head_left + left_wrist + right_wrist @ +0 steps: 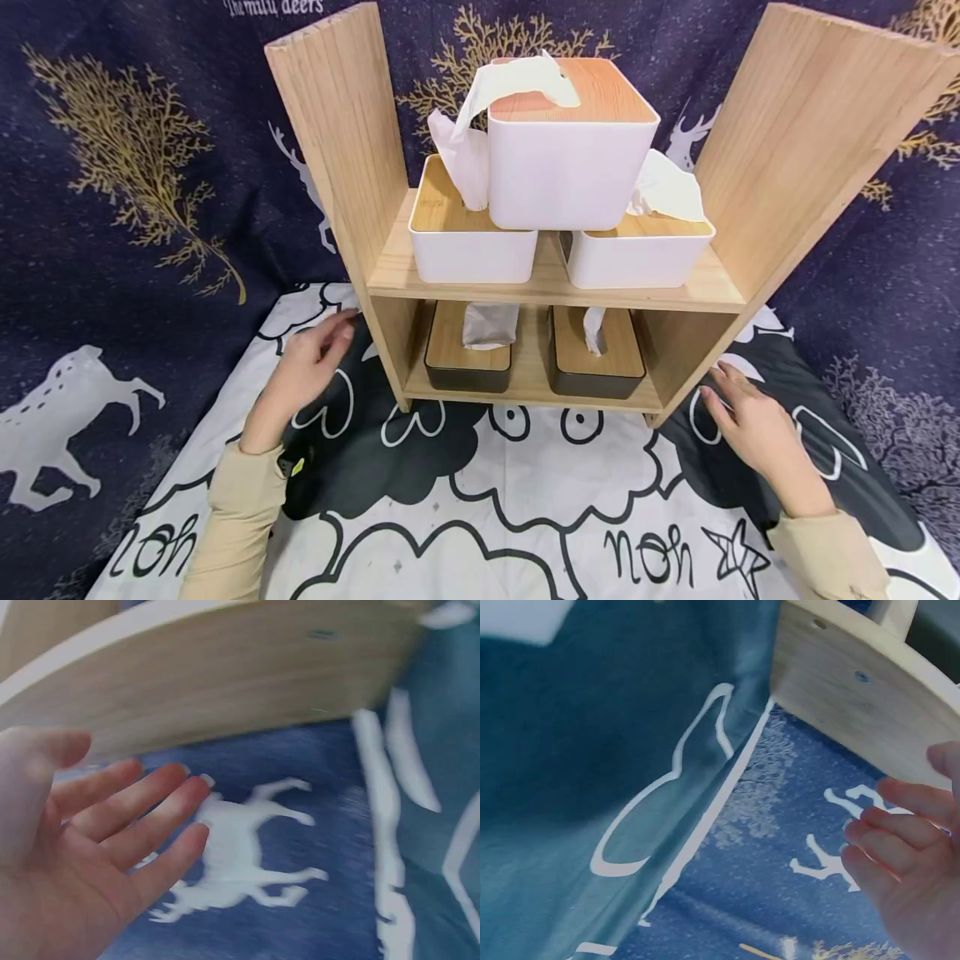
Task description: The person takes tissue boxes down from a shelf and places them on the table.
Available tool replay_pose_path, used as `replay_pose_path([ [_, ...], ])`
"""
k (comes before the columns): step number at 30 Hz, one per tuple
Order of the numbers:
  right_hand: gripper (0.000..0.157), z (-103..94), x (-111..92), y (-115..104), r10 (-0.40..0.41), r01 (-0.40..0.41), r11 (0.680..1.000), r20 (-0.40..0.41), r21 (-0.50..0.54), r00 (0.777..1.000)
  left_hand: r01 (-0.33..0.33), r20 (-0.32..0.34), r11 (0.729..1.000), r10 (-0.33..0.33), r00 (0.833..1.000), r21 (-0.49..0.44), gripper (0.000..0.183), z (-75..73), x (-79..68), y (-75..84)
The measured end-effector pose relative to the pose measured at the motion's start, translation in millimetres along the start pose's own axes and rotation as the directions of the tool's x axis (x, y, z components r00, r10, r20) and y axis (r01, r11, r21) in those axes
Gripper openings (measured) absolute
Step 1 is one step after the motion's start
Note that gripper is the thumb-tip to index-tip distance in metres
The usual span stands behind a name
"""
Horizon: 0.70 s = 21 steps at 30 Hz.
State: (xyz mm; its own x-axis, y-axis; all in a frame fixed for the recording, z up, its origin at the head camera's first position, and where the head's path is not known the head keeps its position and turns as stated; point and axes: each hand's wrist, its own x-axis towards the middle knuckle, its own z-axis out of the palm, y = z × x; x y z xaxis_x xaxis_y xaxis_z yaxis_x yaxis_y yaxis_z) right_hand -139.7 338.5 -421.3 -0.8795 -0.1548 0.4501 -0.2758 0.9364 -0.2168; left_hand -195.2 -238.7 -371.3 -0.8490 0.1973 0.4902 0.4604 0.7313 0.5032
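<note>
A wooden shelf (558, 292) stands between both hands. My left hand (307, 371) is beside its left side panel, fingers extended and holding nothing. In the left wrist view that hand (90, 855) shows its palm, apart from the panel. My right hand (757, 429) is beside the right side panel (817, 142), also holding nothing. The right wrist view shows its fingers (889, 847) loosely bent near the wood. On the upper board sit a left white tissue box (474, 257) and a right white tissue box (630, 265), with a larger white tissue box (570, 175) stacked across them.
The lower board holds a left dark tissue box (468, 379) and a right dark tissue box (596, 383), both with wooden lids. A black-and-white patterned cloth (555, 467) lies under the shelf. Dark blue printed fabric (150, 50) hangs behind and at both sides.
</note>
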Motion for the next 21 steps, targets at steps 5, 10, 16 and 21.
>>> replay_pose_path([
  [5,0.024,-5.9,1.5,-10.2,-0.031,0.025,0.999,-0.142,-0.045,0.989,-0.050,-0.180,0.977,0.012,0.984,-0.208,0.036,-20.9,11.6,33.4],
  [10,0.018,-13.1,2.0,-19.8,-0.025,0.015,0.998,-0.164,-0.062,0.986,-0.110,-0.221,0.944,0.041,0.974,-0.310,0.043,-34.3,24.7,67.9],
  [16,0.008,-23.2,5.7,-31.9,-0.031,0.019,0.995,-0.130,-0.094,0.991,-0.006,-0.188,0.958,-0.051,0.981,-0.288,0.057,-36.7,44.2,98.6],
  [21,0.009,-38.6,9.2,-43.4,-0.015,0.012,0.996,-0.037,-0.093,0.999,0.098,-0.218,0.965,-0.153,0.964,-0.243,0.054,-31.2,58.7,112.4],
])
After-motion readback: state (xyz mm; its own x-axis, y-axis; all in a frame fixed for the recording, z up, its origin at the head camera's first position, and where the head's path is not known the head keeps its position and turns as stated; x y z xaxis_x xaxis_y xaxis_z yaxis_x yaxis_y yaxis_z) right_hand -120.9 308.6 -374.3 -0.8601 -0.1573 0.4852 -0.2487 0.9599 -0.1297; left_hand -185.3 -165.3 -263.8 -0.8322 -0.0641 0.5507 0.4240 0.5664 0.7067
